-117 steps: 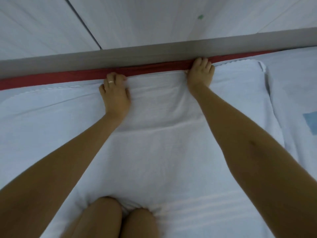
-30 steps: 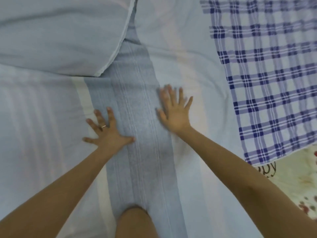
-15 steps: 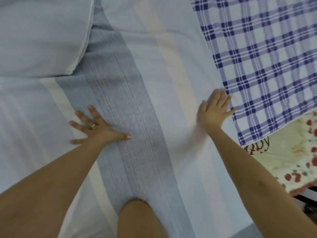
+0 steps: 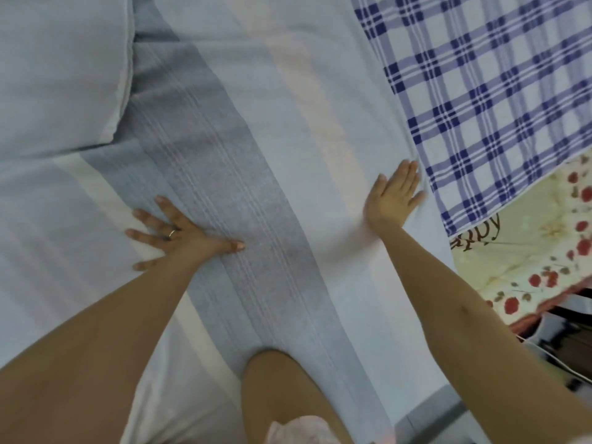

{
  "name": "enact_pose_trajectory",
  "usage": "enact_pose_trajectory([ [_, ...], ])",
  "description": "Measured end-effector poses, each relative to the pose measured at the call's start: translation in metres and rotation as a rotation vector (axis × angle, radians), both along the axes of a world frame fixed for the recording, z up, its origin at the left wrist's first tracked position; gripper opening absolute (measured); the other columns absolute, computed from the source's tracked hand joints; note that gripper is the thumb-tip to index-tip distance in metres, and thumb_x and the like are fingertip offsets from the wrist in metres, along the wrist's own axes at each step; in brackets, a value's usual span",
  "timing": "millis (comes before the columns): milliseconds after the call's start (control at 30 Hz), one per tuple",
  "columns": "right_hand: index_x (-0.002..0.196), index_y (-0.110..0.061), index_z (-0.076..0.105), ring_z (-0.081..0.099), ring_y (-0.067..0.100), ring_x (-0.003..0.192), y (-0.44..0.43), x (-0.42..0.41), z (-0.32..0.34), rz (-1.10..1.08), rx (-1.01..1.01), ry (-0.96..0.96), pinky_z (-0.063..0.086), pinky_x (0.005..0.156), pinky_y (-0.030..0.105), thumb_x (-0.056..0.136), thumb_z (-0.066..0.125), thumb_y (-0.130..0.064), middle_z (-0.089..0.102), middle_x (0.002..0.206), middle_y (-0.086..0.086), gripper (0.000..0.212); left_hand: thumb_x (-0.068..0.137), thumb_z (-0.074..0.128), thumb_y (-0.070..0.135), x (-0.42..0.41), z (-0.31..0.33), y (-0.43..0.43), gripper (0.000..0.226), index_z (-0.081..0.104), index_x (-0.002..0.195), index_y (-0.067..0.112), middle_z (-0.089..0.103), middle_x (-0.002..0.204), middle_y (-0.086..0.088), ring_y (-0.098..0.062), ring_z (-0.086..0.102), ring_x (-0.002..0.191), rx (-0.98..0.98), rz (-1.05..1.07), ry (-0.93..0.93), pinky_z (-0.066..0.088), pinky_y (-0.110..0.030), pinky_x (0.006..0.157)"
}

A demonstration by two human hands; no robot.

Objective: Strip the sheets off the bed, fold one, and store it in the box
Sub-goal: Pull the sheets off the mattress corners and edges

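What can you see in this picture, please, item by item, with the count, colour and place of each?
striped sheet: one, pale blue with a grey band and cream stripes, spread across the bed.
pillow: one, pale blue, top left, on the sheet; might be a folded cover.
checked cloth: one, blue and white, top right, lying over the sheet.
floral cover: one, cream with red flowers, right edge, below the checked cloth.
knee: one, bottom centre, on the sheet.
left hand: one, flat with fingers spread at the grey band's left edge, wearing a ring.
right hand: one, flat on the sheet beside the checked cloth.
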State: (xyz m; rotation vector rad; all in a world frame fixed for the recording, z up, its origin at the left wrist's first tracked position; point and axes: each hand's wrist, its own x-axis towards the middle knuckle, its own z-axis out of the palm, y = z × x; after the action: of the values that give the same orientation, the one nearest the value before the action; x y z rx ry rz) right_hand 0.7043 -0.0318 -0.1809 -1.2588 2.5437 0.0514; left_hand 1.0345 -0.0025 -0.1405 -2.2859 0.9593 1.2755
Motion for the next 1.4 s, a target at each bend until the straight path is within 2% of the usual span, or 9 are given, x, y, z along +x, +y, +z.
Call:
enact_pose_trajectory([
  [233,0.139,-0.019,0.039,0.031,0.02,0.136,0.024,-0.022,0.02,-0.459,-0.132,0.111,0.017,0.109,0.038,0.098,0.034,-0.02,0.04,0.145,0.003,0.041,0.027,0.079,0.072,0.002,0.011,-0.004,0.17,-0.042,0.135,0.021,-0.045,0.142,-0.013,-0.032,-0.038,0.133,0.114,-0.019,-0.031,-0.011,-0.067,0.103],
  [433,0.117,-0.014,0.056,0.048,0.028,0.116,0.036,-0.057,0.023,-0.369,-0.108,0.13,0.025,0.103,0.04,0.097,0.037,-0.024,0.059,0.119,0.011,0.03,0.075,0.074,0.041,-0.057,0.022,0.004,0.123,-0.021,0.145,0.009,-0.021,0.154,-0.013,-0.028,-0.016,0.143,-0.115,-0.135,-0.088,0.015,-0.071,0.103],
  [567,0.1,-0.011,0.057,0.052,0.03,0.085,0.033,-0.082,0.028,-0.242,-0.155,0.095,0.034,0.086,0.036,0.099,0.032,-0.019,0.06,0.079,0.011,0.026,0.08,0.063,0.043,-0.12,0.02,0.001,0.107,-0.016,0.148,0.017,-0.021,0.156,-0.004,-0.022,-0.017,0.143,-0.237,-0.378,0.101,0.009,-0.071,0.104],
  [700,0.107,-0.009,0.061,0.059,0.033,0.086,0.028,-0.098,0.01,-0.272,-0.212,0.03,0.043,0.081,0.038,0.1,0.034,-0.018,0.066,0.089,0.014,0.029,0.043,0.066,0.082,-0.157,0.013,-0.029,0.149,-0.029,0.142,0.025,-0.034,0.151,-0.005,-0.025,-0.028,0.14,-0.126,-0.366,0.144,-0.002,-0.073,0.1],
  [867,0.106,-0.017,0.058,0.053,0.021,0.104,0.027,-0.078,-0.008,-0.427,-0.468,0.201,0.03,0.096,0.033,0.091,0.049,-0.012,0.06,0.103,0.0,0.018,0.026,0.071,0.082,-0.168,-0.004,-0.043,0.167,-0.038,0.137,0.021,-0.04,0.147,-0.008,-0.029,-0.033,0.136,-0.061,-0.391,0.074,-0.006,-0.073,0.098],
  [967,0.134,-0.016,0.048,0.038,0.02,0.133,0.032,-0.052,-0.005,0.179,-0.537,0.096,0.021,0.116,0.043,0.097,0.044,-0.017,0.05,0.137,0.004,0.038,0.026,0.071,0.081,-0.172,-0.008,-0.042,0.167,-0.038,0.137,0.02,-0.04,0.146,-0.008,-0.029,-0.034,0.136,-0.047,-0.409,0.051,-0.005,-0.074,0.098],
  [1067,0.147,-0.021,0.033,0.023,0.019,0.143,0.023,-0.053,-0.019,0.866,-0.288,0.011,0.016,0.118,0.041,0.1,0.033,-0.039,0.032,0.153,0.002,0.05,0.023,0.073,0.079,-0.174,-0.011,-0.048,0.17,-0.041,0.135,0.021,-0.044,0.144,-0.007,-0.029,-0.038,0.134,-0.004,-0.379,0.051,-0.007,-0.072,0.101],
  [1267,0.152,-0.026,0.01,0.004,0.018,0.147,-0.087,-0.101,-0.023,0.379,-0.074,0.02,-0.004,0.119,0.039,0.101,0.019,-0.04,0.009,0.16,-0.003,0.053,0.025,0.073,0.077,-0.178,-0.008,-0.051,0.169,-0.042,0.134,0.02,-0.046,0.143,-0.007,-0.03,-0.038,0.133,0.06,-0.363,0.065,-0.008,-0.07,0.104],
  [1400,0.15,-0.014,0.024,0.014,0.023,0.146,-0.117,-0.06,-0.011,0.371,-0.286,0.058,-0.001,0.118,0.043,0.101,0.027,-0.032,0.023,0.156,0.007,0.051,0.027,0.071,0.08,-0.178,-0.003,-0.056,0.168,-0.046,0.13,0.019,-0.048,0.141,-0.007,-0.028,-0.039,0.133,0.079,-0.379,0.052,-0.003,-0.074,0.101],
])
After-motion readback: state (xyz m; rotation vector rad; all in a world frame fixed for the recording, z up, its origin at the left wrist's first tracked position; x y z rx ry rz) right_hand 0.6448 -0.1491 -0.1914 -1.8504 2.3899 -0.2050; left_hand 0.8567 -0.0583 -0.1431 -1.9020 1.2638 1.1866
